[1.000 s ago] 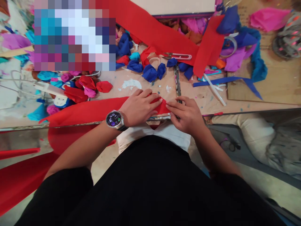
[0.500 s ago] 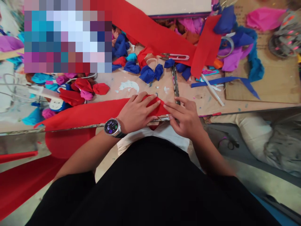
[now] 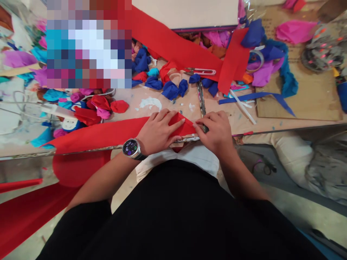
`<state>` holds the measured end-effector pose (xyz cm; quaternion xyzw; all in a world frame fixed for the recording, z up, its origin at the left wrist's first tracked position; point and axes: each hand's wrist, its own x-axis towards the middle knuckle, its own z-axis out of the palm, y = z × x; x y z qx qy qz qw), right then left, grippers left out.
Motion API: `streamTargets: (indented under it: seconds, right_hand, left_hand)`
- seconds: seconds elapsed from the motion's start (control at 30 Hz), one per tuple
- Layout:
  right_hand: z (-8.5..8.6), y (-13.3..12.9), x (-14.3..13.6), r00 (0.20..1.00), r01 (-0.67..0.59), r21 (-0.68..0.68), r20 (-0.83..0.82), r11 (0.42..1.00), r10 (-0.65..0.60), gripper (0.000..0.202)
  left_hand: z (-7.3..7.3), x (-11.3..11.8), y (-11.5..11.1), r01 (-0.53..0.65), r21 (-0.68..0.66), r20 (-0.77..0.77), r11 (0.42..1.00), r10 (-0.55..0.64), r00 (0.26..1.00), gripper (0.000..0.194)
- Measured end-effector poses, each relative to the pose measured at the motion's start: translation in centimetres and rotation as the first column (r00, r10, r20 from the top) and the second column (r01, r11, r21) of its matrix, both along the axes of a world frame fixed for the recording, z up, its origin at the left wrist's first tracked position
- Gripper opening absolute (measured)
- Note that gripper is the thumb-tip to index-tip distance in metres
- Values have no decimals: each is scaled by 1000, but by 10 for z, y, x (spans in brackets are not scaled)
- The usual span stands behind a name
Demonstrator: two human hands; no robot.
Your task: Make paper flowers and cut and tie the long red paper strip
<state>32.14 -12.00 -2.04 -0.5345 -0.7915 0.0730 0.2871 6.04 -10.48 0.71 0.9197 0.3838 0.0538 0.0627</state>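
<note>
A long red strip (image 3: 108, 133) lies along the table's front edge, its right end folded to a slanted point. My left hand (image 3: 158, 131) rests flat on that strip with its fingers spread, a watch on the wrist. At the strip's right tip, my right hand (image 3: 215, 131) pinches the red material between thumb and forefinger, its other fingers curled. Behind the hands are several blue fabric pieces (image 3: 170, 90) and a pair of thread snips (image 3: 200, 71) with a pale pink handle.
Another wide red strip (image 3: 173, 39) crosses the table's back. Roll of tape (image 3: 257, 59), cardboard (image 3: 311, 97) and blue ribbon (image 3: 249, 98) lie at right. A power strip (image 3: 69, 124) with cables sits at left among fabric scraps. Another person's leg (image 3: 291, 151) shows at right.
My right hand has gone from extended fingers to a pinch at the strip's tip. My left hand stays on the strip. The camera view has shifted slightly.
</note>
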Motion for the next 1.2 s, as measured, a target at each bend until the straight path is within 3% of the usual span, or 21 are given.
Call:
streamTargets:
  seconds: [0.37, 0.53, 0.6, 0.7, 0.83, 0.97, 1.2]
  right_hand:
    - [-2, 1, -8, 999, 20, -61, 35, 998, -18, 17]
    - [5, 0, -5, 999, -41, -24, 22, 999, 41, 14]
    - [9, 0, -4, 998, -62, -20, 8, 998, 62, 15]
    - [15, 0, -3, 994, -105, -33, -46, 994, 104, 16]
    - [20, 4, -1, 968, -140, -132, -228, 981, 107, 17]
    - [24, 22, -4, 919, -230, -246, -372, 942, 128, 35]
    - [42, 75, -25, 899, -314, -233, -384, 920, 210, 25]
  left_hand:
    - [5, -1, -1, 14, 5, 7, 1000, -14, 1000, 62]
    - [18, 5, 31, 25, 2, 68, 1000, -25, 997, 57]
    - [20, 9, 51, 81, -58, 98, 995, -75, 992, 48]
    - [22, 11, 76, 175, -259, 91, 950, -156, 984, 33]
    - [27, 6, 88, 189, -380, 212, 905, -114, 971, 29]
    - [37, -2, 89, 157, -398, 290, 904, -38, 956, 30]
    - [44, -18, 98, 91, -352, 363, 932, 46, 931, 24]
